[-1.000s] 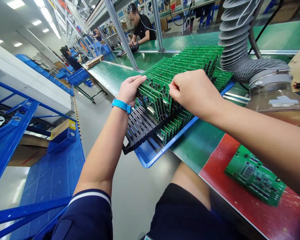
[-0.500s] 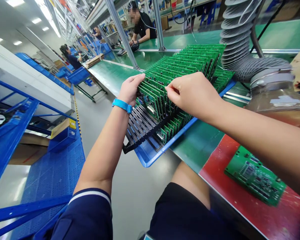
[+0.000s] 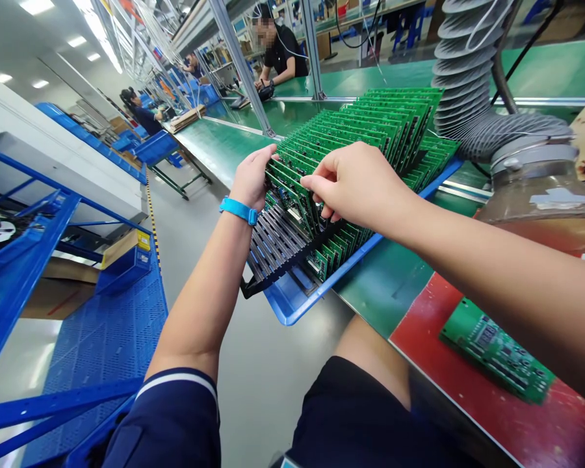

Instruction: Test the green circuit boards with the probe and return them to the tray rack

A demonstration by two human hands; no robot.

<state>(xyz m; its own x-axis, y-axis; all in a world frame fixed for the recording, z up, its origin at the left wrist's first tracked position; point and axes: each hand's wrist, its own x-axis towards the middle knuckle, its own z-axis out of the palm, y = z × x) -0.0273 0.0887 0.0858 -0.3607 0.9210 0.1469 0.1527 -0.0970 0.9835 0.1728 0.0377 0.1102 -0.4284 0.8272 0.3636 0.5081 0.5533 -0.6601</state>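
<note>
Left hand, w/ bright blue wristband, curled against near-left edge of the front upright green circuit boards, fingers folded onto the top corner, thumb side toward the camera: closed on the board edge, prob. to steady the row so it doesn't lean. Right hand over the same front boards from the right, thumb and forefinger pinched together on a top edge, other fingers tucked down between boards; which single board is pinched can't be told. Boards standing on edge in a black slotted plastic rack, each in its own slot so faces stay apart and components don't rub; nearest slots bare, rest of the row packed toward the back. Rack sitting in a shallow blue plastic tray, tray overhanging the front of the green-topped surface, close over the lap. Second, lower row of boards along the tray's right side. One loose green circuit board lying flat on a red mat at right, well apart from the rack. Grey ribbed extraction hose behind the rack, bending into a metal collar. Other people seated further down the line, their hands at their own stations.
</note>
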